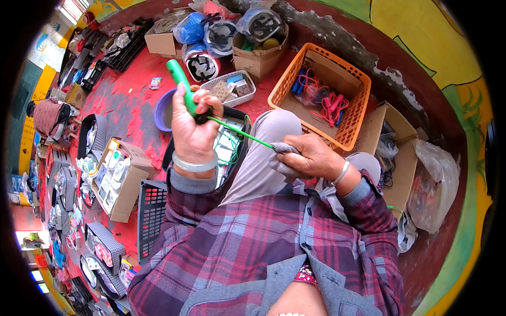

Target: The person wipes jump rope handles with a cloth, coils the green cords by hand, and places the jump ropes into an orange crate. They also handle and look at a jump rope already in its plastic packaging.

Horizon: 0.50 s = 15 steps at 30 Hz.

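Observation:
My left hand (192, 138) is raised and closed around the green handle of a jump rope (181, 80), near its black end. From there the green cord runs taut and slopes down to my right hand (316, 158). A grey cloth (284, 162) is pinched in the right hand's fingers and wraps around the cord. Where the cord goes beyond the cloth is hidden. Both hands are above my lap, and the grey trousers (263, 142) show beneath them.
An orange plastic basket (363, 95) with several jump ropes stands ahead to the right, next to an open cardboard box (403, 158). A purple bowl (162, 109) and a white basket (247, 95) sit ahead. Many containers of goods line the red floor at left.

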Available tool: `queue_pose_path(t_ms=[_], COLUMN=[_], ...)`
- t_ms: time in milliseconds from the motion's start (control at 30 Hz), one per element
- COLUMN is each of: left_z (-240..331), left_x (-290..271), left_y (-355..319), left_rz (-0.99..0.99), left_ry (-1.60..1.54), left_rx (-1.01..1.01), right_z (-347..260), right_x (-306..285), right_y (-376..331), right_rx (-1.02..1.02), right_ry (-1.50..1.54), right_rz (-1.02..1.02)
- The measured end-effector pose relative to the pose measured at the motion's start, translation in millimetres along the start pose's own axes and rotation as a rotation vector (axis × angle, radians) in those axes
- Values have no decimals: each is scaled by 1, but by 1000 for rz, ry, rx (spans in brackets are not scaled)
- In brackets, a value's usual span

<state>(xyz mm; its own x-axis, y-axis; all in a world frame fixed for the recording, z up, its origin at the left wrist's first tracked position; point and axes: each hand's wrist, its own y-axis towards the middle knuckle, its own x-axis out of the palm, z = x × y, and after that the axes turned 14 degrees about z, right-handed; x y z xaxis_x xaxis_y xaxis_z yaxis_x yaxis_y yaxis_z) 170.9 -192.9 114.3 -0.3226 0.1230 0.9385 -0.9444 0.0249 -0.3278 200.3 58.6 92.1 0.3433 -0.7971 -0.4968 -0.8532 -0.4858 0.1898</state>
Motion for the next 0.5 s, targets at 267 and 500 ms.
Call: queue_pose_path(t_ms=[267,500], left_z=[31,40], left_x=[-7,-31], left_y=[19,67], left_rz=[43,125], left_ry=[-111,-49], left_rx=[103,182], right_z=[13,51], right_x=[-43,-70], right_y=[-32,-42], right_rx=[88,210], right_ry=[59,100], right_rz=[-83,63])
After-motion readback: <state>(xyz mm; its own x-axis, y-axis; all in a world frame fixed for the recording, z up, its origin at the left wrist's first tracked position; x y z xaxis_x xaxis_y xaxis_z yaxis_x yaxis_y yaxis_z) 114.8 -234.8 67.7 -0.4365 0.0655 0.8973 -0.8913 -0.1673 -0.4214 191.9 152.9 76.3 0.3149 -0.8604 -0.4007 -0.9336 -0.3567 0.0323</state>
